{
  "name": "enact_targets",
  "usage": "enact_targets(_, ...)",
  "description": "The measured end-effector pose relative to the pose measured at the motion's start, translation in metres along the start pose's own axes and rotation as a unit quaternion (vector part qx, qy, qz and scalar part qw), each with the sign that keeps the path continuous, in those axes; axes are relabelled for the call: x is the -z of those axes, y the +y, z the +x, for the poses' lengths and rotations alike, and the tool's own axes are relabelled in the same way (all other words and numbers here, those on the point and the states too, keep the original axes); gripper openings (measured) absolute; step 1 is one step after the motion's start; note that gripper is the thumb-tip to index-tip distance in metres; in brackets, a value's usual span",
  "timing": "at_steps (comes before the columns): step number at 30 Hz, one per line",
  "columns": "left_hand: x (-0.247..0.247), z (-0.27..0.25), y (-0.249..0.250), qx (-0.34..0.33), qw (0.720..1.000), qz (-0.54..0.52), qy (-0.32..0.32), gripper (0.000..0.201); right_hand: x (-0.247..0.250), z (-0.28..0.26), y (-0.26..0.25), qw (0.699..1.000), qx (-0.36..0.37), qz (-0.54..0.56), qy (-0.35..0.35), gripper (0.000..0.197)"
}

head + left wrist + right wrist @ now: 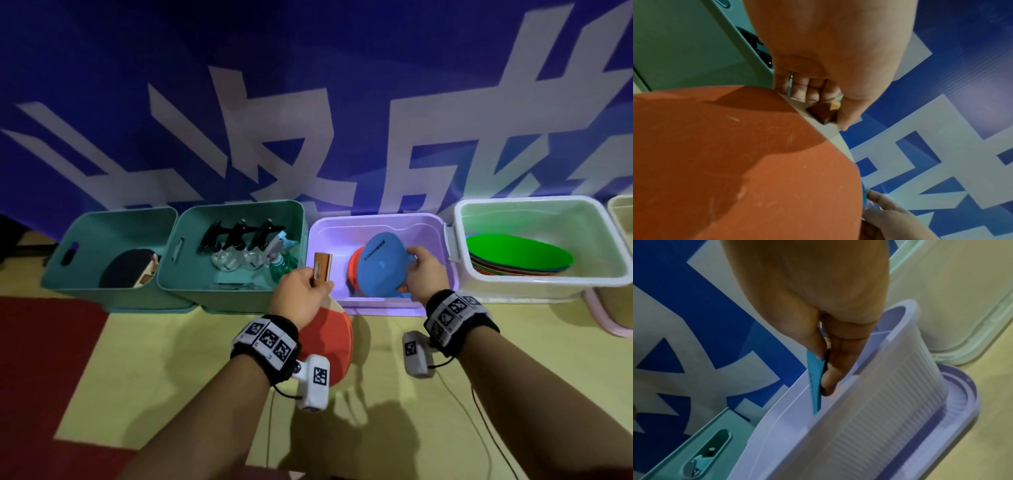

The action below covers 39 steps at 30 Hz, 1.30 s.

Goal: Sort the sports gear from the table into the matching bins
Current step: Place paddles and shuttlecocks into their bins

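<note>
My left hand (pixel 308 291) grips the wooden handle (pixel 322 270) of a table tennis paddle; its red blade (pixel 330 339) hangs down over the floor in front of the bins. In the left wrist view my fingers (pixel 812 91) curl round the handle (pixel 823 113) above the red rubber (pixel 735 162). My right hand (pixel 419 270) is inside the lilac bin (pixel 376 219) and pinches the edge of a blue cap (pixel 380 263), which leans on an orange cap (pixel 352 270). The right wrist view shows thumb and fingers (pixel 826 369) on the cap's thin stitched edge (pixel 815 389) within the bin (pixel 890 402).
At far left a teal bin (pixel 85 226) holds a black paddle (pixel 126 270). A second teal bin (pixel 246 209) holds spray bottles (pixel 239 253). On the right, a white bin (pixel 534 205) has flat coloured discs (pixel 517 257). A beige bin (pixel 621 219) is at the frame edge.
</note>
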<state>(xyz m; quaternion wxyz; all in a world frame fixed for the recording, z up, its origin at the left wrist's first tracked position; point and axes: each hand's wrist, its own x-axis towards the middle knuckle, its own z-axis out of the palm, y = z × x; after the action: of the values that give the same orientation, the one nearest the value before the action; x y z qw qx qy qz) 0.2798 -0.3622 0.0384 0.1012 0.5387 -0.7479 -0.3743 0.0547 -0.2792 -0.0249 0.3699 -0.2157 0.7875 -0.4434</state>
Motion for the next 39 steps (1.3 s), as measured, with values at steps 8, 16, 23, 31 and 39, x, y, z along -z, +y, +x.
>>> enact_targets(8, 0.001, -0.004, -0.002, 0.021, 1.0, 0.0, 0.017, 0.022, -0.004, 0.016, 0.016, 0.999, -0.033, 0.006, -0.009, 0.048)
enact_targets(16, 0.003, -0.005, -0.001, 0.018, 1.0, -0.008, 0.016, 0.023, -0.003, 0.013, 0.008, 0.997, -0.037, 0.071, -0.012, 0.039)
enact_targets(23, 0.005, -0.002, -0.002, 0.017, 1.0, -0.013, 0.014, 0.022, -0.01, 0.017, 0.009, 0.998, -0.041, 0.048, -0.026, 0.04)
enact_targets(31, 0.013, -0.006, -0.004, 0.01, 1.0, -0.006, 0.002, 0.018, -0.006, 0.012, 0.004, 0.994, -0.025, -0.102, -0.011, 0.057)
enact_targets(39, 0.024, -0.017, -0.005, -0.019, 0.999, -0.02, -0.019, 0.013, -0.005, -0.013, -0.008, 0.992, 0.003, -0.129, 0.007, 0.055)
